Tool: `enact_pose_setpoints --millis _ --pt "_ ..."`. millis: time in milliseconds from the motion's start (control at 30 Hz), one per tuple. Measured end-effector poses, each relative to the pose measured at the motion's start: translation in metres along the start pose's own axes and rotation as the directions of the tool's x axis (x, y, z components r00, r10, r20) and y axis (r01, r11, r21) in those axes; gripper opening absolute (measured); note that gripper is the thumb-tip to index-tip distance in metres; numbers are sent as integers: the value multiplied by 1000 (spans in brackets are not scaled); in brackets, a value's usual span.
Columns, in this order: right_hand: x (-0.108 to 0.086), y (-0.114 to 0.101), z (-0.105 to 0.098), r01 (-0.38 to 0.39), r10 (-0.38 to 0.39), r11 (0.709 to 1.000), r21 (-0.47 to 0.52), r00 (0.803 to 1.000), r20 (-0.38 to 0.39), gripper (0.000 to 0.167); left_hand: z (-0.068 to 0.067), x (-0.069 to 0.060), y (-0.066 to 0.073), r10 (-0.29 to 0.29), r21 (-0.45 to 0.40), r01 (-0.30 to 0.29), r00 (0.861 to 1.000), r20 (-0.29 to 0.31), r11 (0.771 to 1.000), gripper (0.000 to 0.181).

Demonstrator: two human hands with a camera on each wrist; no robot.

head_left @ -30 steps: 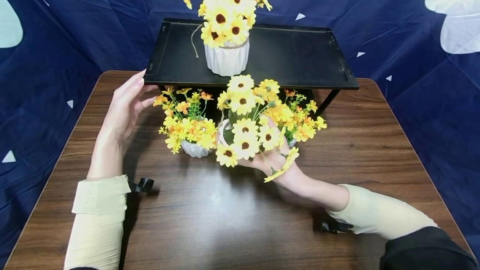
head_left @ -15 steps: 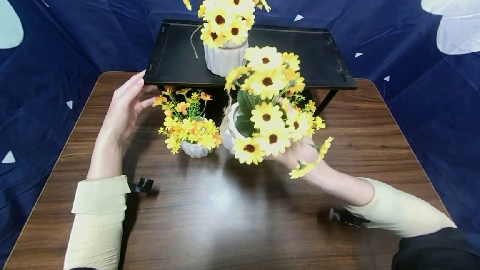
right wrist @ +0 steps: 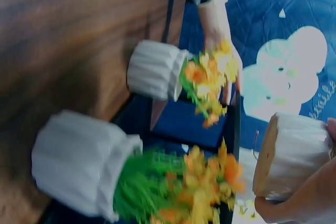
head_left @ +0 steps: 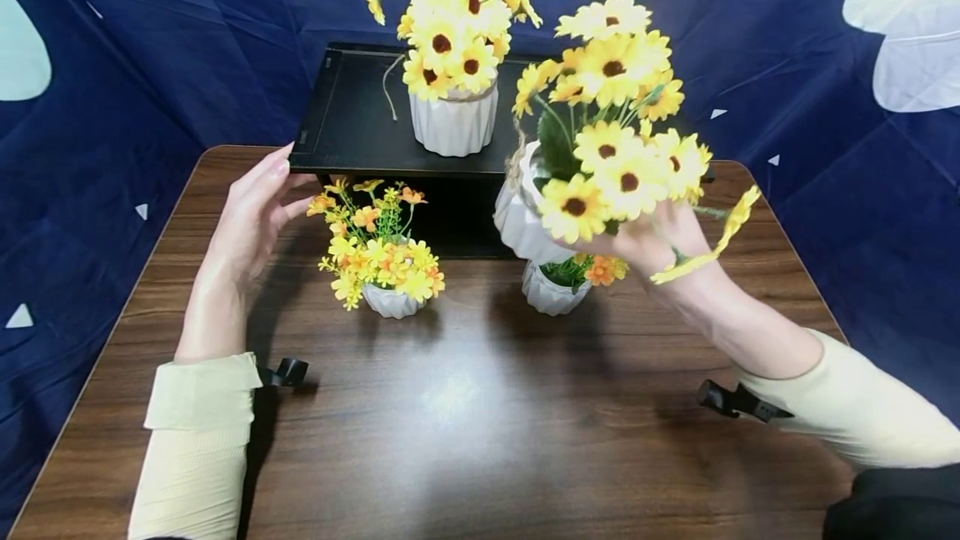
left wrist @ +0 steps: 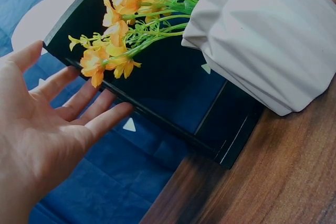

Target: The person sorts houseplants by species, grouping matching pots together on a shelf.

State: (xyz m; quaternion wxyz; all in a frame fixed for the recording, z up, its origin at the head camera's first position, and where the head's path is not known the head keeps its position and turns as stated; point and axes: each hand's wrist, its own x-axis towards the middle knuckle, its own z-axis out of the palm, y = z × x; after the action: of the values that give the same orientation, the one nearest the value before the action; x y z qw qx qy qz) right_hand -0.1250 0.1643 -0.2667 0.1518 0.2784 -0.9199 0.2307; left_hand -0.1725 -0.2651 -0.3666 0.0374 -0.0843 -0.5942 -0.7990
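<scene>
My right hand point(head_left: 671, 244) grips a white ribbed pot point(head_left: 525, 219) of yellow daisies point(head_left: 615, 148), tilted and raised in front of the right part of the black shelf point(head_left: 360, 123). In the right wrist view fingers curl round that pot point(right wrist: 299, 156), its base showing. My left hand point(head_left: 251, 211) touches the shelf's left front corner; the left wrist view shows its fingers point(left wrist: 100, 108) extended along the shelf's side. A second daisy pot point(head_left: 453, 123) stands upright on the shelf top. Below the shelf's front edge stand two small white pots point(head_left: 393, 300) point(head_left: 552, 290) with orange-yellow flowers.
A brown wooden table point(head_left: 450, 440) lies under everything, with a dark blue patterned cloth point(head_left: 150, 40) behind it. Black straps point(head_left: 288, 372) point(head_left: 738, 401) show by both forearms.
My right hand has lifted the daisy pot up and to the right, from in front of the small pots to shelf height. The right small pot is more exposed. My left hand has stayed at the corner.
</scene>
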Motion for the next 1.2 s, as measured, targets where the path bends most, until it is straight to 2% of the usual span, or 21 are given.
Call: enact_pose_setpoints --millis 33,100,133,200,267,333,400,433,467,500,533,567,600,633,667,800,833,900,1033,1133,1200 --pt "5 -4 -6 -120 117 984 135 993 33 87 0 0 0 0 -1 0 1000 1 1000 41" --pt "14 -5 -15 -235 229 937 259 972 52 85 0 0 0 2 -4 -2 1000 1 1000 40" --pt "17 -3 -17 -236 231 935 263 972 52 81 0 0 0 3 -5 -3 1000 2 1000 40" --pt "20 4 -19 -188 188 963 191 982 23 71 0 -1 0 5 -5 -5 1000 3 1000 40" --pt "21 18 -17 21 -20 1000 18 999 -47 51 0 -1 0 5 -4 -5 1000 3 1000 40" --pt "24 23 -18 -40 42 998 58 999 -33 50 0 -1 0 6 -3 -6 1000 3 1000 40" --pt "29 27 -19 -157 156 962 225 988 23 47 0 -1 0 6 -10 -6 1000 0 1000 39" --pt "34 28 -20 -200 196 921 333 980 48 45 -1 -1 0 6 -14 -6 1000 -1 1000 39" --pt "39 26 -21 -327 319 811 485 942 101 51 -1 -1 0 7 -13 -7 1000 -2 1000 39" --pt "44 23 -24 -431 431 690 581 890 149 65 -1 -2 1 7 -15 -7 1000 -3 1000 39" --pt "48 24 -25 -461 456 620 634 870 187 75 -1 -2 1 8 -15 -8 1000 -4 1000 39" --pt "52 26 -25 -461 462 547 699 862 208 80 -1 -2 1 7 -16 -7 1000 -3 1000 39" --pt "57 29 -25 -443 451 508 739 867 211 82 -1 -2 1 7 -9 -7 1000 -2 1000 39" --pt "62 32 -25 -410 433 448 794 877 209 83 -1 -1 1 6 -6 -6 1000 -1 1000 39" --pt "65 36 -25 -387 419 414 824 885 205 80 -1 -1 1 5 -2 -5 1000 0 1000 40" --pt "81 55 -24 -232 307 314 920 942 133 70 0 0 0 4 1 -4 1000 2 1000 40" --pt "84 59 -24 -221 298 301 928 946 128 67 0 0 0 4 -2 -4 1000 2 1000 40" --pt "89 67 -23 -231 305 308 923 943 134 64 0 0 0 4 -4 -4 1000 2 1000 40" --pt "97 78 -22 -312 376 329 891 909 179 64 0 0 0 5 -5 -5 1000 4 1000 39" --pt "102 85 -21 -409 436 377 831 870 230 81 0 0 -1 7 -8 -7 1000 6 1000 39" --pt "105 88 -22 -506 483 411 759 826 290 104 0 0 -1 9 -13 -9 1000 5 1000 39"
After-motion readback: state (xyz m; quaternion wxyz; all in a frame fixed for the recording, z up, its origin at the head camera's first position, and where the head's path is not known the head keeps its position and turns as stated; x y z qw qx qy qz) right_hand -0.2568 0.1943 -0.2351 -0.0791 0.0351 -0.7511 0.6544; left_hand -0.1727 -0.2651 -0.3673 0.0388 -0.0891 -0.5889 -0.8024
